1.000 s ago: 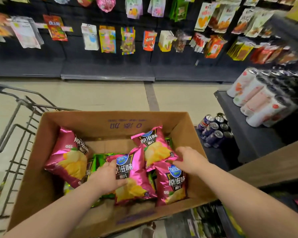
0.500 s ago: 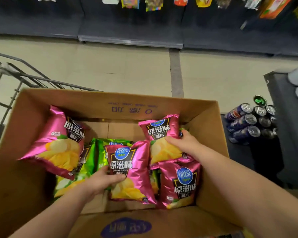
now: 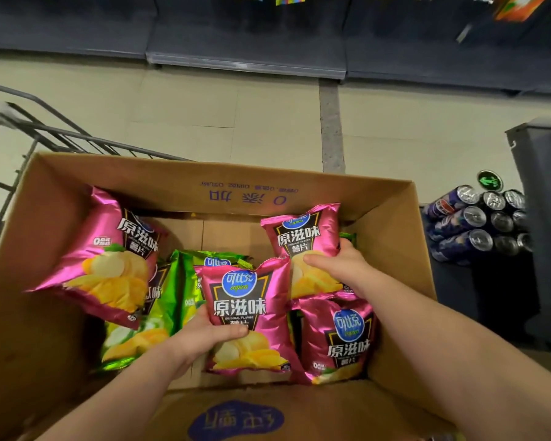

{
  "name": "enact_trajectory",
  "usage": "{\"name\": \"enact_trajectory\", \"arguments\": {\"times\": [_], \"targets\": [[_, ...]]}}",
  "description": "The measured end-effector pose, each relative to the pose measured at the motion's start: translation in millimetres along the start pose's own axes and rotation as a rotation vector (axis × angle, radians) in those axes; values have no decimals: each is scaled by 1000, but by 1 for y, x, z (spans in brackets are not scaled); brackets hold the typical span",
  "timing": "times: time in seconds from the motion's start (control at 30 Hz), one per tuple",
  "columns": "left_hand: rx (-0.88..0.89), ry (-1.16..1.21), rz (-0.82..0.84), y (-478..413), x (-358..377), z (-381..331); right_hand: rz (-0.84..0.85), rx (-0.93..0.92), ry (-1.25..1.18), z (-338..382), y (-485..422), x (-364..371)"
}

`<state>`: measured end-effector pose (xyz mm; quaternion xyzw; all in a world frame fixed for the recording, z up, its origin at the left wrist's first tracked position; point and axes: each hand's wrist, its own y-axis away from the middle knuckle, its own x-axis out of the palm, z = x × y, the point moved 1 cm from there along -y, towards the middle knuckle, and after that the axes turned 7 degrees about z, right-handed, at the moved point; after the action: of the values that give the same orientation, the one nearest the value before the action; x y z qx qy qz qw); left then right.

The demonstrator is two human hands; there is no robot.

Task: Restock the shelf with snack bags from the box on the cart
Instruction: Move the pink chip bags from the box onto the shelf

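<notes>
An open cardboard box [image 3: 392, 218] fills the lower view, holding several pink and green chip bags. My left hand [image 3: 201, 338] grips the middle pink bag [image 3: 248, 300] at its left edge, thumb across the front. My right hand [image 3: 337, 265] holds the far-right pink bag [image 3: 303, 233] near its lower part. Another pink bag [image 3: 341, 342] lies under my right forearm, and one more [image 3: 109, 259] leans at the left. Green bags [image 3: 166, 297] lie beneath them.
The grey wire cart frame [image 3: 29, 128] shows at the left behind the box. Dark cans [image 3: 477, 221] are stacked low on the right beside a dark grey shelf unit [image 3: 541, 198]. Across the beige floor runs the base of a dark shelf [image 3: 245, 58].
The view tilted down and closer to the box. My right hand moved from the box's right wall onto the far-right pink bag; my left hand has tightened on the middle pink bag.
</notes>
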<state>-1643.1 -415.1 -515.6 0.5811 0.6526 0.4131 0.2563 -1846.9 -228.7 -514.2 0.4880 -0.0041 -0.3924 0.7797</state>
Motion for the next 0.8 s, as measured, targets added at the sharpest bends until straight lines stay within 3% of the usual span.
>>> {"name": "enact_trajectory", "arguments": {"times": [0.23,0.53,0.8], "targets": [[77,65,-57,20,-10,-13,-142,-93,13,16,35,-8],[387,-11,-26,81,-32,-53,-351,-231,-39,36,129,-21],[545,-139,55,107,-27,-84,-599,-280,-119,21,239,-23]]}}
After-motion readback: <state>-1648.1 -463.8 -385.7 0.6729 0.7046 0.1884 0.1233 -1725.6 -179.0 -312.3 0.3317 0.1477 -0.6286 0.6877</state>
